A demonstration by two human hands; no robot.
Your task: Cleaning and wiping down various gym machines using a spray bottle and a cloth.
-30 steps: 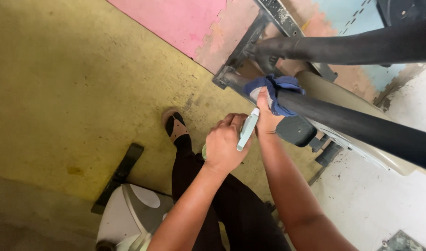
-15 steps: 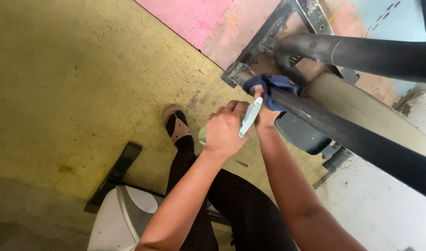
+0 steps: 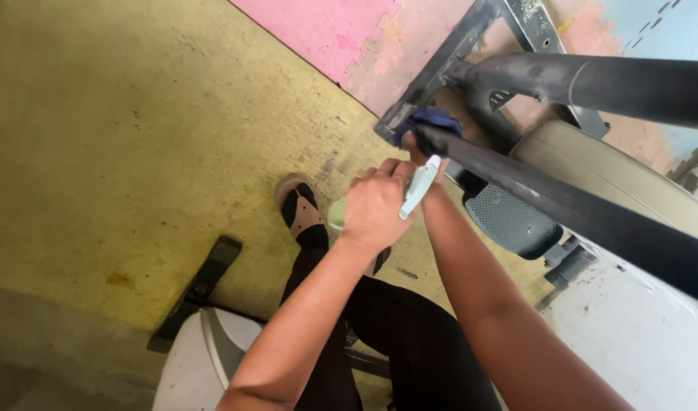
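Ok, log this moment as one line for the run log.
left hand: grips pale green spray bottle | right hand: presses dark blue cloth on black machine bar | floor: yellow mat

Dark blue cloth rag, soft and crumpled, matt, pressed against the long black tube at 1 o'clock; tube finish is matt, dusty, slightly scuffed. Pale green plastic spray bottle in the left hand: smooth, semi-gloss trigger. Black plastic pedal at 3 o'clock: textured, dimpled face. Beige plastic housing: smooth, dull sheen. Dark metal frame bar at 12 o'clock: chipped paint, rough. Yellow floor mat: fine grid texture, worn, stained. Pink foam mat: matt, interlocking edge.
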